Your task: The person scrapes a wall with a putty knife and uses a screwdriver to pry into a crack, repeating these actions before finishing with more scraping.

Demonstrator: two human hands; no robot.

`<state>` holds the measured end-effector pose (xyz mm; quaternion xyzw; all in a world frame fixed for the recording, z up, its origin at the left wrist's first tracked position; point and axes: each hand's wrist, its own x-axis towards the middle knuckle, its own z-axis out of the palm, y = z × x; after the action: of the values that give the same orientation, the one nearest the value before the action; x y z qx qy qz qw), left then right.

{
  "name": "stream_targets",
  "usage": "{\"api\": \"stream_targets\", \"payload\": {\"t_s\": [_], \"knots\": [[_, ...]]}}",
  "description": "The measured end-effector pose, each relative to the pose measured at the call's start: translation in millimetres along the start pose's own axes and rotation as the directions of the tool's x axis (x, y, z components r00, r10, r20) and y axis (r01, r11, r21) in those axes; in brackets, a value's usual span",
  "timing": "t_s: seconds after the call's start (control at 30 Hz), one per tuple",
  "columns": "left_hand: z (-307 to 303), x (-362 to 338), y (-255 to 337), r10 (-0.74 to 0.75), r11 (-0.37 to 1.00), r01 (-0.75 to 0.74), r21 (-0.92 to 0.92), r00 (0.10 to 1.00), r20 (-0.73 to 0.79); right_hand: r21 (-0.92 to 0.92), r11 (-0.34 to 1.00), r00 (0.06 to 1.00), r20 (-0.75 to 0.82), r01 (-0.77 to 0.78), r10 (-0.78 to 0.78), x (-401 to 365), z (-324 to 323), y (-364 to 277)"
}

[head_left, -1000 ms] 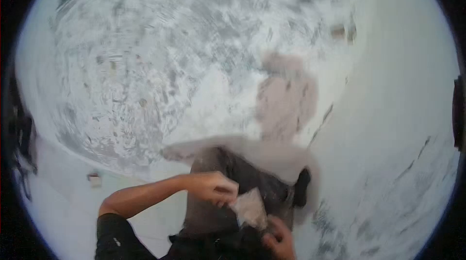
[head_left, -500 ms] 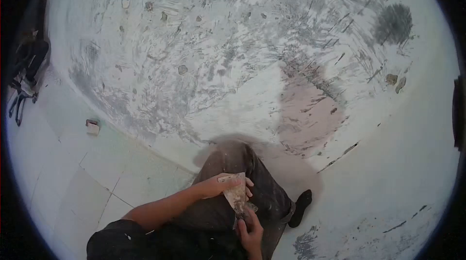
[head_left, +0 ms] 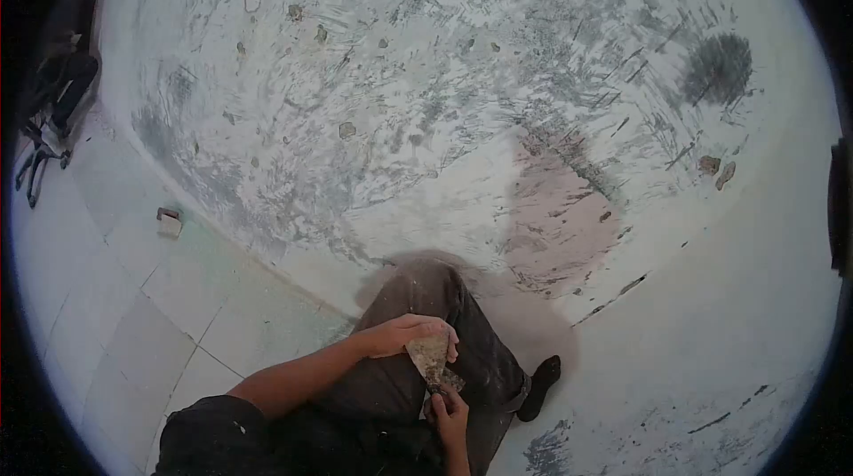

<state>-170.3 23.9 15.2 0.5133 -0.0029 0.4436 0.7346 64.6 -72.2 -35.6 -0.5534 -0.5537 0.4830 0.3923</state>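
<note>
A plaster-stained scraper with a wide blade [head_left: 430, 353] lies over my dark trousers, near the bottom centre. My left hand [head_left: 410, 335] rests on the blade's wide upper end, its fingers bent over the edge. Lower down, my right hand [head_left: 450, 416] is closed on the narrow handle end. A small pale piece [head_left: 452, 380] sticks out beside the blade just above my right hand; what it is cannot be made out.
A patchy, scraped plaster wall [head_left: 426, 201] with a pinkish patch curves ahead. Pale floor tiles [head_left: 160, 325] lie at left, with a small block [head_left: 169, 223] near the wall. A person [head_left: 67, 90] in dark clothes is at far left.
My left hand has moved over the top of the blade and covers more of it. My right hand has shifted slightly lower. The view has tilted a little.
</note>
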Motion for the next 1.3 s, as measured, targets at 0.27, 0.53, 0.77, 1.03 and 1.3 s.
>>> {"api": "stream_targets", "payload": {"t_s": [0.27,0.53,0.77,1.03,1.3], "knots": [[-1.7,-2.5,-0.8,-0.045,0.995,0.044,-0.088,0.999,-0.017,-0.053,0.998,1.000,-0.013,-0.018,0.017,1.5,-3.4,17.3],[-2.0,-4.2,2.1,-0.023,0.999,0.023,0.042,1.000,-0.010,-0.036,0.999,0.999,0.049,0.009,-0.008,1.1,-2.5,10.2],[-3.2,-2.6,-1.2,-0.048,0.992,0.046,-0.117,0.999,-0.014,0.043,0.999,1.000,0.006,-0.007,0.007,-2.5,3.0,4.6],[-1.0,-4.3,2.4,-0.057,0.998,0.057,-0.002,0.998,-0.023,0.011,1.000,0.999,0.036,-0.015,0.015,-1.8,0.2,4.2],[-1.2,-3.1,3.5,-0.057,0.998,0.058,0.005,0.998,-0.031,-0.009,0.999,0.999,0.043,-0.031,0.032,-4.6,-0.2,-1.2]]}}
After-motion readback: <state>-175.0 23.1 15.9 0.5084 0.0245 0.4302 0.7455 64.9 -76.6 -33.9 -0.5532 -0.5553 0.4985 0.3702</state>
